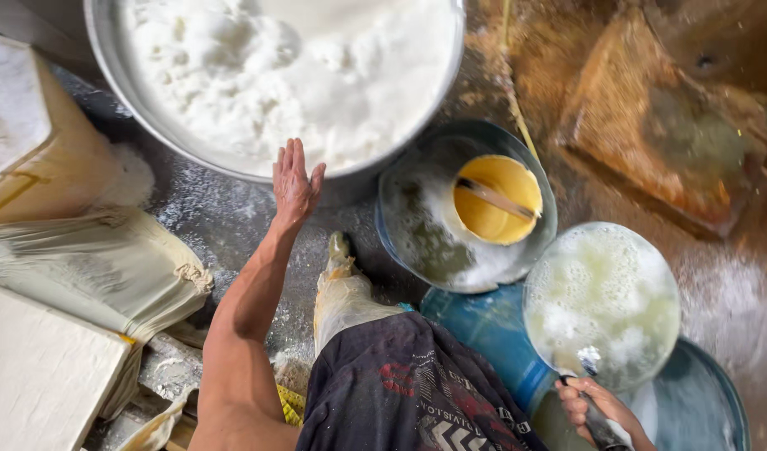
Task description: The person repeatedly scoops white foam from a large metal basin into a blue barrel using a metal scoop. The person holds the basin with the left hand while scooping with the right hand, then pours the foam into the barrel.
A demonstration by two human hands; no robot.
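Pressing its flat, closed fingers on the rim of the big metal basin (108, 50) of white curd at top centre, the left hand (295, 179) steadies. The right hand (596, 409), fist closed on the handle, holds a foamy ladle (601, 305) at lower right; tilting it may spill liquid beside the blue bucket (484, 334).

From my station I count two items. At the far left stands a tan, box-shaped container with a white-dusted top (53, 159); its slanted side carries a flat rectangular label outlined in yellow (12, 194), tan inside, partly cut off by the frame edge. Near the bottom edge, a little left of centre, a small crumpled yellow wrapper scrap with dark print (292, 404) shows, mostly hidden. I cannot tell what it wraps. I see no signs and no screens.
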